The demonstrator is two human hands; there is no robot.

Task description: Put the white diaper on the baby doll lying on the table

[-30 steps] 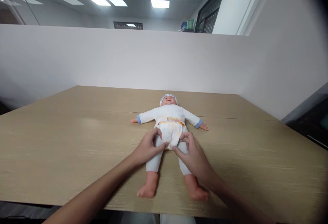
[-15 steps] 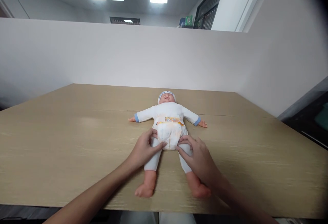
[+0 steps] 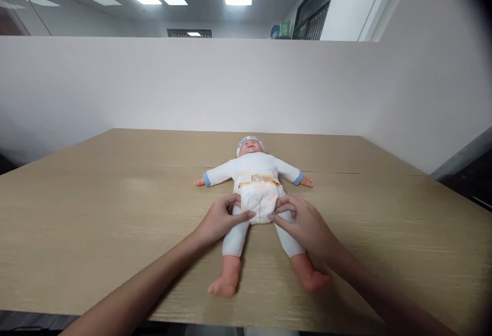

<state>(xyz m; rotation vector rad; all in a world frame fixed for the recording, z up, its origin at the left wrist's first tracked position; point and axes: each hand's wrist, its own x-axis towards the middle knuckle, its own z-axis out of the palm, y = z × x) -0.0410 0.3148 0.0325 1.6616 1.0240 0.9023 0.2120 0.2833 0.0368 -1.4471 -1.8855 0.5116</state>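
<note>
A baby doll (image 3: pixel 255 164) in a white suit with blue cuffs lies on its back, its head away from me and its legs spread toward me. Around its hips is a white diaper (image 3: pixel 258 197) with an orange patterned waistband. My left hand (image 3: pixel 223 218) pinches the diaper's edge at the leg on the left, its thumb lying on the front. On the other side, my right hand (image 3: pixel 302 218) has its thumb and fingers closed on the opposite leg edge. The fingertips of both hands are partly hidden.
The doll rests on a wide wooden table (image 3: pixel 134 254), whose near edge runs just in front of my legs. A pale partition wall (image 3: pixel 192 85) stands behind the table and continues along the right. A dark object (image 3: pixel 469 172) is at the far right.
The doll's lower body and legs have shifted slightly to the right along with both hands. Both hands keep to the diaper's leg edges. The camera view has tilted a little.
</note>
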